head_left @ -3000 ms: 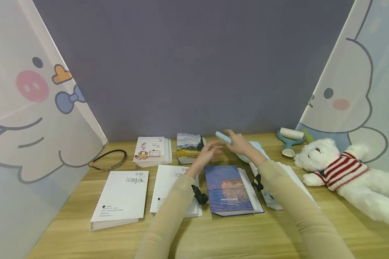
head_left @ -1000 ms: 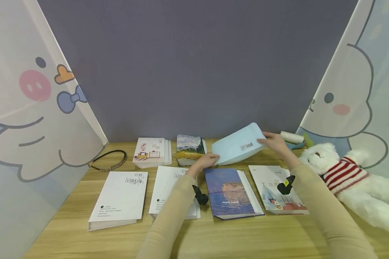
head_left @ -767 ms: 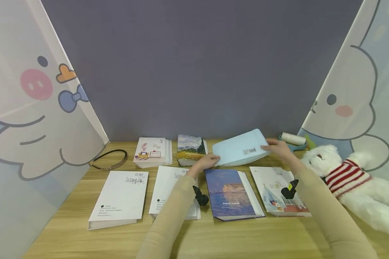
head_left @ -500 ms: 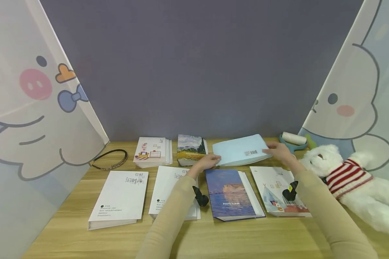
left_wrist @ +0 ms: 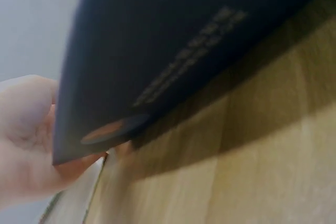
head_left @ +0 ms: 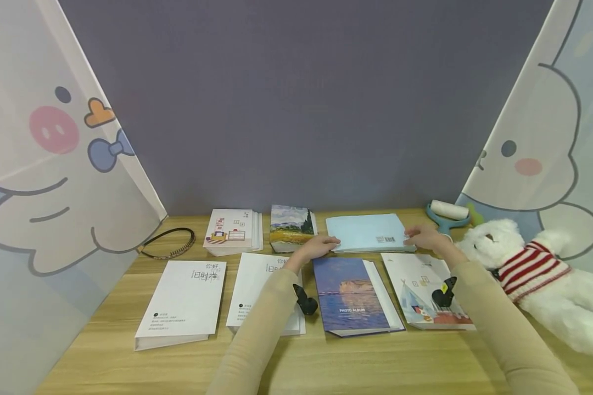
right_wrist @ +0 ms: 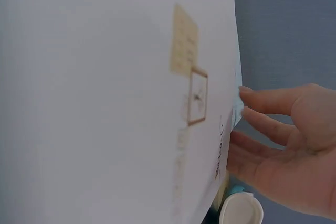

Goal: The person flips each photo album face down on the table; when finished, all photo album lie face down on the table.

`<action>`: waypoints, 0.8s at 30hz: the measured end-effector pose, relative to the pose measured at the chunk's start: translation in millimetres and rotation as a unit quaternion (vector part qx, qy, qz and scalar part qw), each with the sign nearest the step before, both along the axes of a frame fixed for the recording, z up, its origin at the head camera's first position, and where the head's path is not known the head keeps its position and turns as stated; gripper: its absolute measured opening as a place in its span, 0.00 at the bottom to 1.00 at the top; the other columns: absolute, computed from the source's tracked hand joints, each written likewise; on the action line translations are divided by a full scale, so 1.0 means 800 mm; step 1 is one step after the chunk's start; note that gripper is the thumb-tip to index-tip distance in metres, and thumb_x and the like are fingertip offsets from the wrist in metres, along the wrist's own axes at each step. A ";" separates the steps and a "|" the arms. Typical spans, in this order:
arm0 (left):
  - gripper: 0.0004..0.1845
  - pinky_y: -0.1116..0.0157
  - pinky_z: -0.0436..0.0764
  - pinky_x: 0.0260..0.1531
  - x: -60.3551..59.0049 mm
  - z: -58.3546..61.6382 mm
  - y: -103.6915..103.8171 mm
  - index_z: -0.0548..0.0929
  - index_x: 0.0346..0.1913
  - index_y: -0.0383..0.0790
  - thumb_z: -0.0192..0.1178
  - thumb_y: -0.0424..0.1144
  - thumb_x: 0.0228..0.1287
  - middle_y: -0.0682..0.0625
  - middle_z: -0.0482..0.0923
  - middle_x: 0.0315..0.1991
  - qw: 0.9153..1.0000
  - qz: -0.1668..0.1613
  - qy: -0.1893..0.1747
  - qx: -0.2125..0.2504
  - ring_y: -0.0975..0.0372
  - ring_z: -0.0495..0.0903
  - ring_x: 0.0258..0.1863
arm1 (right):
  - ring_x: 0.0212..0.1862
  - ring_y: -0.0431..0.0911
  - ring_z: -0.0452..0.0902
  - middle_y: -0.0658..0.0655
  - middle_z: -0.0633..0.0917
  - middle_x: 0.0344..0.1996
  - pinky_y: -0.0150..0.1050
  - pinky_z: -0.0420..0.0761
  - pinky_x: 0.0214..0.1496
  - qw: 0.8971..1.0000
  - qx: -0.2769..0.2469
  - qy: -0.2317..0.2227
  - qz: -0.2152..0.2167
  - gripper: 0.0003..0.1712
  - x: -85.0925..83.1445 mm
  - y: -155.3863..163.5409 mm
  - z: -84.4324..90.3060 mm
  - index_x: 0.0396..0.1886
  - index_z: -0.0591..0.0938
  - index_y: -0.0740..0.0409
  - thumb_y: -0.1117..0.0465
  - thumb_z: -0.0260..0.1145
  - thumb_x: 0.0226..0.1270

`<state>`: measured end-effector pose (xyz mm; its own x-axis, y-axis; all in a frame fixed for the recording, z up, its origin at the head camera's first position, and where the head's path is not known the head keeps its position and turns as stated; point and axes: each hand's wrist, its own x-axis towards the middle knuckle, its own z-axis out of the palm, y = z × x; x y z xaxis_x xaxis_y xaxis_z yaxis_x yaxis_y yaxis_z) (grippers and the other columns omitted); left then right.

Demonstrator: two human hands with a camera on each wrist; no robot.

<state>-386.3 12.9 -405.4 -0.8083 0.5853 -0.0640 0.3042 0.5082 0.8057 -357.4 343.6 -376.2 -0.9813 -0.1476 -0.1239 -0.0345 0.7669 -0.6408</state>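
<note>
Along the back of the table [head_left: 365,367], rightward past the black hairband [head_left: 180,251], the room-print album [head_left: 229,227] and the landscape album [head_left: 290,225], your left hand [head_left: 316,247] held the near left corner of the light-blue album [head_left: 361,229] between thumb and finger. That album lay about level, barcode side up, and your right hand [head_left: 425,237], well apart from the left, pinched its other end near the lint roller [head_left: 446,214]. Holding both ends probably let you line it up squarely with its neighbours.
</note>
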 end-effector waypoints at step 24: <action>0.22 0.55 0.65 0.66 -0.008 0.014 0.007 0.68 0.67 0.42 0.43 0.43 0.75 0.46 0.64 0.68 0.998 -0.032 -0.041 -0.035 0.52 0.62 0.68 | 0.64 0.72 0.56 0.78 0.62 0.64 0.61 0.67 0.62 0.997 0.069 -0.016 -0.010 0.34 0.001 -0.018 0.003 0.63 0.65 0.75 0.51 0.53 0.71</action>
